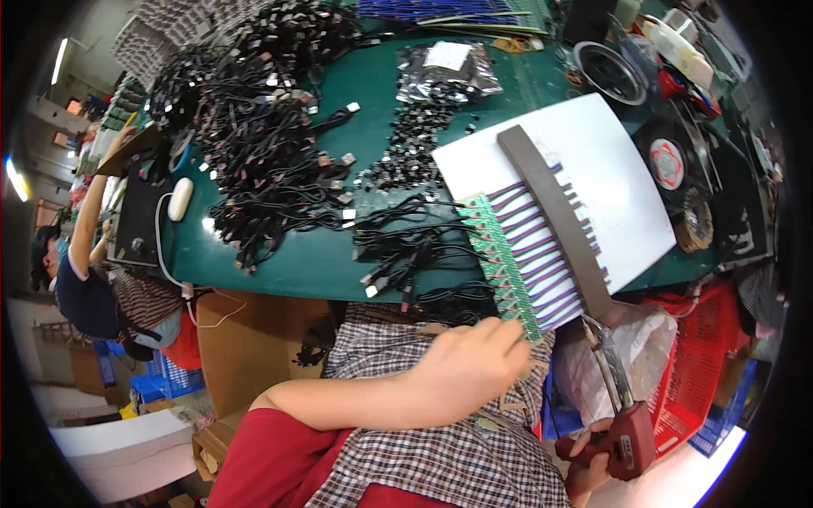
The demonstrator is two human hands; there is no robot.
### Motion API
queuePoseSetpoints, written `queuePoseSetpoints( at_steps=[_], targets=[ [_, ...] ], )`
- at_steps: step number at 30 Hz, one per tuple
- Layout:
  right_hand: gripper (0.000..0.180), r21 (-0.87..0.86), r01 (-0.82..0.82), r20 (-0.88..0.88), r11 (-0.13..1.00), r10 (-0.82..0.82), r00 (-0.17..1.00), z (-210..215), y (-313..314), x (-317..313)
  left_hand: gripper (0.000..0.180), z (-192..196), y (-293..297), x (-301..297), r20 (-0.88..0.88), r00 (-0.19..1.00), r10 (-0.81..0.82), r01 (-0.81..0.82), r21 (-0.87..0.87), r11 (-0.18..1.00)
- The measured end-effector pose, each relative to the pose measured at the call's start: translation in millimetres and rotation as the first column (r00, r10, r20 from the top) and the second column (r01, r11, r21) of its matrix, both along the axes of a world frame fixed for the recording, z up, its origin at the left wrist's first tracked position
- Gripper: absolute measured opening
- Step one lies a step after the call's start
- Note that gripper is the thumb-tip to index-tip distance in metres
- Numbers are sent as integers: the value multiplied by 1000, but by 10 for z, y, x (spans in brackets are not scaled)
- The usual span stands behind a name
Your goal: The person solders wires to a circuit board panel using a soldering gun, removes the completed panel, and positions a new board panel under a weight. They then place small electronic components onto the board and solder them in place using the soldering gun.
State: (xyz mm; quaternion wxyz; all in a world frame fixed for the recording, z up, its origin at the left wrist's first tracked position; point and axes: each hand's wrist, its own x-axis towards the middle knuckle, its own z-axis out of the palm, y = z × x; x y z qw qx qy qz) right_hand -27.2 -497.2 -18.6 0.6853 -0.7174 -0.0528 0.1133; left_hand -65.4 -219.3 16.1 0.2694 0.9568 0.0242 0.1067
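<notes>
My left hand (470, 364) reaches across my lap, its fingers closed at the near end of a long green circuit board (500, 254). Black USB cables (415, 233) run off the board's left side. Rows of thin coloured wires (538, 262) leave its right side and pass beneath a dark grey bar (555, 216). The bar lies across a white board (593, 152) at the table's near edge. Low on the right, my right hand (589, 457) grips the dark red handle of a soldering gun (627, 440). Its metal barrel points up to the bar's near end; the tip is hard to make out.
A heap of black cables (271, 135) covers the green table's (292, 275) left. Small black parts (411, 148) lie beside a plastic bag (449, 72). A wire reel (669, 161) and red basket (699, 364) stand right. Another person (93, 271) works at far left.
</notes>
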Motion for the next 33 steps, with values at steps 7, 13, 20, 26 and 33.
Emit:
queuePoseSetpoints(
  at_steps=[7,13,20,26,33],
  targets=[
    [63,31,-22,95,999,19,995,129,224,77,23,14,378,-114,112,953,281,-270,-104,957],
    [59,71,-58,164,996,45,985,83,203,168,53,-14,837,105,142,917,373,-377,-1,926],
    [38,-665,440,746,603,518,418,-76,625,696,61,-80,864,296,18,940,340,-340,-4,940],
    [76,-459,154,872,875,410,268,-118,1184,1013,56,-134,943,359,68,944,324,-317,-100,943],
    [68,-393,145,873,908,319,369,-122,1296,1035,56,-57,944,346,7,935,355,-343,-238,909]
  ],
)
